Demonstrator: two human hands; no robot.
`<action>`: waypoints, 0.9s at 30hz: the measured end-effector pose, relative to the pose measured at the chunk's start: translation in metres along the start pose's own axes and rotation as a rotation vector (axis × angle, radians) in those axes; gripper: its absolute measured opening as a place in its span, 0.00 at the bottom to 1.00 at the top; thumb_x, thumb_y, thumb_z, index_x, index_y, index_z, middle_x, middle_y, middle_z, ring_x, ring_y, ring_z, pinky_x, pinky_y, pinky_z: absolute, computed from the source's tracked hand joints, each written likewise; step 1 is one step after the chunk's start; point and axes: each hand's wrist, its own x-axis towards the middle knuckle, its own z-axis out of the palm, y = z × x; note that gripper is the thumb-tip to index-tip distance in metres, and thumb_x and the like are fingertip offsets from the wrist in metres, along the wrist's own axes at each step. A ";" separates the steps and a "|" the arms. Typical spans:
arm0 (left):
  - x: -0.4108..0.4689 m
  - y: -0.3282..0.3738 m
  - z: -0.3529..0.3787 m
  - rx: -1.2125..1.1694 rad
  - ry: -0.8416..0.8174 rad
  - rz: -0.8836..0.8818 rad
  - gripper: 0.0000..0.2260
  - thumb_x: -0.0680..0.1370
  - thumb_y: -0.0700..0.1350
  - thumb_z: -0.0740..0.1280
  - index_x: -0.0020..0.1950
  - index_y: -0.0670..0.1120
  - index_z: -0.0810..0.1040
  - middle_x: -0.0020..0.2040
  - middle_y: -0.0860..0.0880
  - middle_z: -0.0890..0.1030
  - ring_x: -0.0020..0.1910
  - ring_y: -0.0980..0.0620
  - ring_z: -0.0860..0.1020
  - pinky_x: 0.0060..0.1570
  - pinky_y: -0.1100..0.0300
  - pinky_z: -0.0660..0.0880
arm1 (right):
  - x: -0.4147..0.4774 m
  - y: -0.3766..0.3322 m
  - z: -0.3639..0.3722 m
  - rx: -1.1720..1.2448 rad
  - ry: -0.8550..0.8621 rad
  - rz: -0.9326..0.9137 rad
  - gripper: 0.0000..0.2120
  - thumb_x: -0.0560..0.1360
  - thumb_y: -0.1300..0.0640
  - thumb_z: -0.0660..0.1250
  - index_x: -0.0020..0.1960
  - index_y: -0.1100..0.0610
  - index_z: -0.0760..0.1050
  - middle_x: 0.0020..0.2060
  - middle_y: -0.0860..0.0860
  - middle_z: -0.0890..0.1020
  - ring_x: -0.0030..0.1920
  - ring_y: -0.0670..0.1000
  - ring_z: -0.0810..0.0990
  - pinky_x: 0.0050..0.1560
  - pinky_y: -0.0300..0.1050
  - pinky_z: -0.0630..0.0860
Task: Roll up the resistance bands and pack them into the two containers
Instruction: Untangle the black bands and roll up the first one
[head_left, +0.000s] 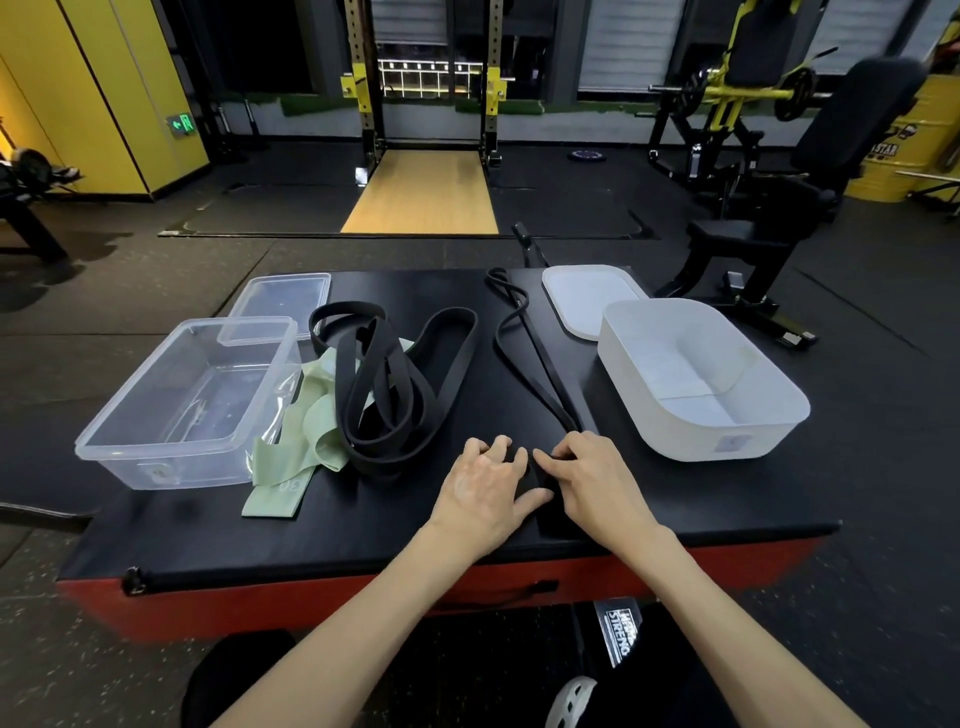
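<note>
The thin black band (546, 366) lies lengthwise on a black padded platform (675, 499) with red sides. Its far loop is near the back edge and its near end is under the hands at the front. The platform stands on dark rubber flooring in a gym, with a squat rack (431, 104) and a wooden lifting strip (421, 192) beyond.

Left of the band is a heap of wide black bands (389, 395) over pale green bands (311, 426). Beyond them are a clear container (156, 467) and its clear lid (280, 301). To the right are a white container (727, 436) and a white lid (582, 296).

The left hand (488, 483) and right hand (592, 483) rest side by side, fingers curled, pinching the band's near end between them.
</note>
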 end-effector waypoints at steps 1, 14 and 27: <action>0.002 -0.004 -0.002 -0.044 -0.032 0.039 0.30 0.79 0.62 0.57 0.76 0.48 0.61 0.74 0.49 0.62 0.69 0.45 0.61 0.67 0.56 0.64 | 0.001 0.000 0.000 0.000 -0.004 -0.002 0.20 0.62 0.71 0.74 0.52 0.58 0.83 0.36 0.53 0.77 0.35 0.55 0.75 0.37 0.48 0.75; 0.002 -0.018 0.002 0.008 -0.035 0.203 0.26 0.81 0.59 0.54 0.75 0.47 0.64 0.75 0.47 0.62 0.69 0.48 0.63 0.66 0.56 0.68 | -0.002 0.002 -0.003 0.059 -0.029 0.055 0.14 0.72 0.66 0.69 0.57 0.59 0.81 0.44 0.53 0.81 0.42 0.55 0.79 0.44 0.50 0.77; -0.004 0.003 0.014 -0.012 0.065 -0.026 0.26 0.81 0.60 0.54 0.74 0.47 0.64 0.74 0.47 0.64 0.68 0.48 0.64 0.64 0.60 0.67 | 0.000 -0.004 -0.007 -0.083 -0.010 0.086 0.12 0.66 0.66 0.75 0.48 0.59 0.80 0.35 0.51 0.80 0.35 0.54 0.78 0.36 0.49 0.74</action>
